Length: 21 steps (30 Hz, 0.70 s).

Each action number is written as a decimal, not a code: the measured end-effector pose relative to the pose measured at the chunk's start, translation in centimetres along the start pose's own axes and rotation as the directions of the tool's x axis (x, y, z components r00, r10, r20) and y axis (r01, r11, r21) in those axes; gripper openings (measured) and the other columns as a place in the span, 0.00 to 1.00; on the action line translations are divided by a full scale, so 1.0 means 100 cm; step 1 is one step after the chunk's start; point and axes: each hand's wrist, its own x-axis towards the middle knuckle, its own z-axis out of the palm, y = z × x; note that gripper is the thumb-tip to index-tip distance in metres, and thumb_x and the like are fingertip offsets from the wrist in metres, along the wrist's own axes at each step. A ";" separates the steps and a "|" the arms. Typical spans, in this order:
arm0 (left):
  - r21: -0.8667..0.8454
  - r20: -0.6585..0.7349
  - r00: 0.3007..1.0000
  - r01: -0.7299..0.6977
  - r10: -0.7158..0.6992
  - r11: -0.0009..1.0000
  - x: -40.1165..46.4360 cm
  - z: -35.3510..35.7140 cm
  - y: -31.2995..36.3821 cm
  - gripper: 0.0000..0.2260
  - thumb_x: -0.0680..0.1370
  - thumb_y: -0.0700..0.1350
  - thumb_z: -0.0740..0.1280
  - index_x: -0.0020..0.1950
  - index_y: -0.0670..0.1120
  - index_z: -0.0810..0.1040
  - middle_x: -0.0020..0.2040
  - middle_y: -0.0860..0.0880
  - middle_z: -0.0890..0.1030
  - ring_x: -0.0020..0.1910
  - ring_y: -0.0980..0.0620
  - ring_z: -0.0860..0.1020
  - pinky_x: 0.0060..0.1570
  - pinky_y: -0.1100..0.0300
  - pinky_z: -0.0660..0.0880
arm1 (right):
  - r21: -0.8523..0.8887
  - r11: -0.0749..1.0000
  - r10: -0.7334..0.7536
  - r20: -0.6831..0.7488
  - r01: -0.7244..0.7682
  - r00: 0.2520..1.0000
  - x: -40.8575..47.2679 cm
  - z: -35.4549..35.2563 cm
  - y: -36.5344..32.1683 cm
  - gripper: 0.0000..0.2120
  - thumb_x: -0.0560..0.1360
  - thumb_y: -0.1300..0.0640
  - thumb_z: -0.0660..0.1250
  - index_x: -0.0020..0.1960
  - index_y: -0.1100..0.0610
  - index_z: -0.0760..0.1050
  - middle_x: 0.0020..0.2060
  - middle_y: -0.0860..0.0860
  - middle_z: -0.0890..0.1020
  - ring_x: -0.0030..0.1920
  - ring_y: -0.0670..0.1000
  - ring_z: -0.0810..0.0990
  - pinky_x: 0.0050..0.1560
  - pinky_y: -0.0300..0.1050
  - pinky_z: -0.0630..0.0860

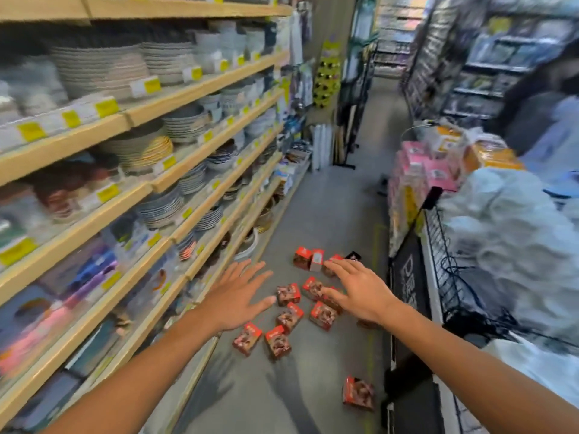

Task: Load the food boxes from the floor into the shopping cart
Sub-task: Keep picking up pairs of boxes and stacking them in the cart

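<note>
Wooden shelving (138,195) along the left side of the aisle carries stacked plates and bowls (163,208) with yellow price tags (106,107). The left hand (238,295) is extended over the grey floor (329,195), fingers straight and spread, holding nothing. Red food boxes (289,317) lie scattered on the floor ahead of both hands; one separate box (359,393) lies nearer the bottom edge. The right hand (355,289) is extended above the boxes, fingers straight and apart, holding nothing. The shopping cart (438,245), black wire mesh, stands at the right and contains bagged goods (513,233); pink packages (419,170) are stacked beyond it
</note>
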 end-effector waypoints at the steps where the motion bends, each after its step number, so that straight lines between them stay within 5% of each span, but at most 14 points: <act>1: -0.002 0.002 1.000 -0.021 0.021 1.000 0.012 -0.002 -0.008 0.52 0.64 0.81 0.29 0.82 0.57 0.51 0.83 0.54 0.47 0.82 0.50 0.41 0.80 0.49 0.40 | -0.001 1.000 0.031 0.000 -0.031 1.000 0.007 0.000 0.003 0.41 0.74 0.28 0.48 0.79 0.50 0.62 0.76 0.49 0.68 0.77 0.56 0.63 0.76 0.51 0.62; 7: -0.030 0.068 0.988 -0.138 0.140 0.990 0.080 -0.018 -0.036 0.57 0.61 0.81 0.27 0.83 0.55 0.52 0.83 0.53 0.46 0.82 0.50 0.41 0.79 0.50 0.39 | 0.046 0.983 0.179 -0.014 -0.178 0.984 0.039 -0.002 0.020 0.34 0.80 0.34 0.57 0.81 0.48 0.58 0.77 0.48 0.66 0.78 0.52 0.60 0.76 0.51 0.62; 16: -0.026 0.125 0.957 -0.262 0.264 0.965 0.202 0.006 -0.042 0.58 0.60 0.81 0.26 0.82 0.54 0.54 0.83 0.51 0.50 0.82 0.48 0.45 0.79 0.50 0.40 | 0.147 0.928 0.342 0.025 -0.342 0.939 0.071 0.016 0.074 0.34 0.81 0.35 0.58 0.81 0.48 0.57 0.78 0.48 0.65 0.78 0.51 0.60 0.76 0.51 0.62; 21: -0.026 0.179 0.952 -0.248 0.248 0.968 0.273 0.035 -0.043 0.40 0.75 0.73 0.45 0.82 0.53 0.54 0.83 0.51 0.52 0.82 0.48 0.46 0.79 0.50 0.41 | 0.168 0.914 0.357 0.104 -0.370 0.928 0.115 0.049 0.133 0.34 0.80 0.34 0.57 0.81 0.46 0.56 0.78 0.47 0.64 0.79 0.52 0.58 0.75 0.55 0.65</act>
